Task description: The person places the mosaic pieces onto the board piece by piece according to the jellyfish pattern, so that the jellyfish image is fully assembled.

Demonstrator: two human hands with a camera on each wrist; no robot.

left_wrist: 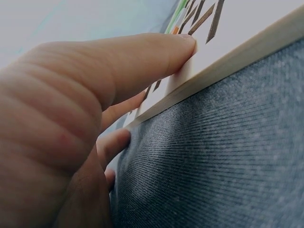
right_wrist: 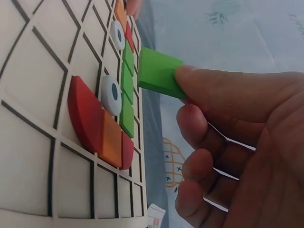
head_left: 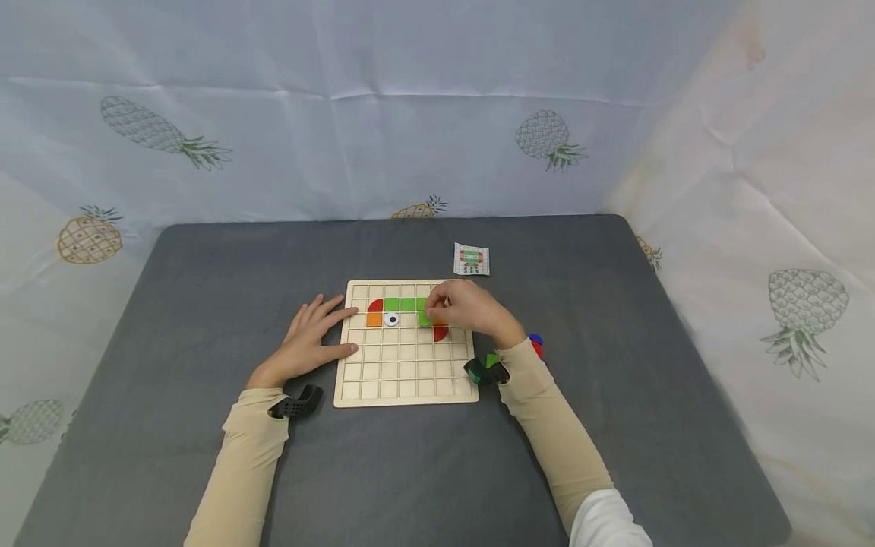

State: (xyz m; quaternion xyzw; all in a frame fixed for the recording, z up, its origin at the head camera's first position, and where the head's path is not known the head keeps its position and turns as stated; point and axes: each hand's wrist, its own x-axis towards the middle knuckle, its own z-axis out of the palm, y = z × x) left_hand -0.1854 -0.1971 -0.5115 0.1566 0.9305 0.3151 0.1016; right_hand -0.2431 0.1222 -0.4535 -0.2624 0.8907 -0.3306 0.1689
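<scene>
My right hand (head_left: pixel 472 308) pinches a green square tile (right_wrist: pixel 161 71) between thumb and fingers, just over the far right part of a wooden grid board (head_left: pixel 390 372). Below it on the board, the right wrist view shows a row of green squares (right_wrist: pixel 127 78), white eye discs (right_wrist: pixel 112 95), an orange square (right_wrist: pixel 111 135) and red curved pieces (right_wrist: pixel 84 114). Toward the left lie another red piece (head_left: pixel 375 305) and an orange square (head_left: pixel 374 320). With fingers spread, my left hand (head_left: pixel 309 342) rests at the board's left edge, its thumb (left_wrist: pixel 156 54) on the top surface.
A small picture card (head_left: pixel 472 259) lies beyond the board on the dark grey table (head_left: pixel 205 304). Loose green (head_left: pixel 491 358), blue (head_left: pixel 536 339) and red (head_left: pixel 537 349) pieces sit beside my right forearm, partly hidden by it. A pineapple-print cloth (head_left: pixel 383 152) hangs behind the table.
</scene>
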